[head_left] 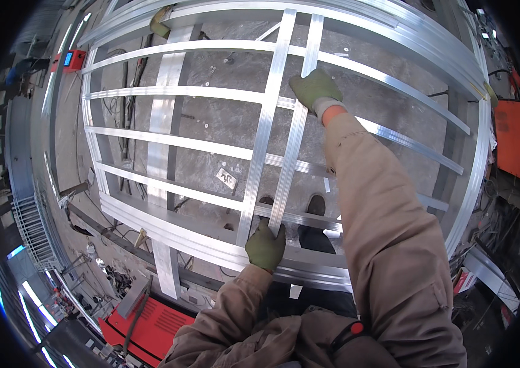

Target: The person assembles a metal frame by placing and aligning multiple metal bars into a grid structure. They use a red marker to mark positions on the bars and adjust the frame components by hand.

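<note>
A large aluminium frame (201, 244) with several cross slats lies in front of me at about waist height. Two ribbed aluminium bars run away from me, side by side, over the slats. My right hand (316, 91), in a green glove, is closed around the far part of the right-hand bar (292, 147). Near that bar's closer end, by the front rail, my gloved left hand (266, 246) grips it too, its fingers partly hidden. The other aluminium bar (266, 122) lies just to the left, untouched, with a narrow gap between them.
Under the slats passes a wide metal beam (163, 122). A clamp (160, 23) sits on the far rail. Red machines stand at lower left (149, 328) and an orange case (517, 144) at right. A small red device (74, 60) is at upper left. Cables trail across the floor.
</note>
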Available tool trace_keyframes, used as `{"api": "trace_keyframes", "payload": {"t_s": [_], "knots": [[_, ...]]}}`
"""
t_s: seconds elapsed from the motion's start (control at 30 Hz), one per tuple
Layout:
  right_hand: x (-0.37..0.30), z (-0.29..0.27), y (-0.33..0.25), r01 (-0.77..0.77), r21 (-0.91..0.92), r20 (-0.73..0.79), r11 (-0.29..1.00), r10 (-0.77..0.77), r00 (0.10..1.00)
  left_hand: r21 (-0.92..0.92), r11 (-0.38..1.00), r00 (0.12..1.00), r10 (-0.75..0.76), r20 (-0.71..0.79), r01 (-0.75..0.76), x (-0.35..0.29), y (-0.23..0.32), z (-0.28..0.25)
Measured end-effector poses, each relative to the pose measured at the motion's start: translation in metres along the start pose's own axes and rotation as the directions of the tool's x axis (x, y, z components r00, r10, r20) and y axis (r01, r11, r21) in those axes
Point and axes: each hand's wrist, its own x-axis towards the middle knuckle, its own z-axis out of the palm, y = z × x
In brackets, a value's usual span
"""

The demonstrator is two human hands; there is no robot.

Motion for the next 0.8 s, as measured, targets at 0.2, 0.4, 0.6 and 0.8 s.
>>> {"api": "trace_keyframes", "payload": {"t_s": [0.2, 0.4, 0.6, 0.8], "knots": [[0.007, 0.006, 0.010, 0.049, 0.081, -0.085, 0.996, -0.042, 0.996, 0.014, 0.999, 0.995, -0.052, 0.081, 0.051, 0.003, 0.005, -0.006], [0.013, 0.012, 0.009, 0.061, 0.021, -0.044, 0.998, -0.060, 0.997, 0.006, 0.995, 0.994, -0.099, 0.050, 0.099, 0.002, 0.005, -0.002], [-0.005, -0.022, -0.005, 0.089, -0.237, 0.019, 0.968, -0.087, 0.996, -0.015, 0.996, 0.996, -0.084, 0.035, 0.085, 0.000, 0.008, 0.010], [-0.015, -0.027, -0.032, 0.163, -0.458, -0.368, 0.874, -0.354, 0.860, -0.015, 0.989, 0.970, -0.143, 0.198, 0.149, 0.004, 0.005, -0.002]]}}
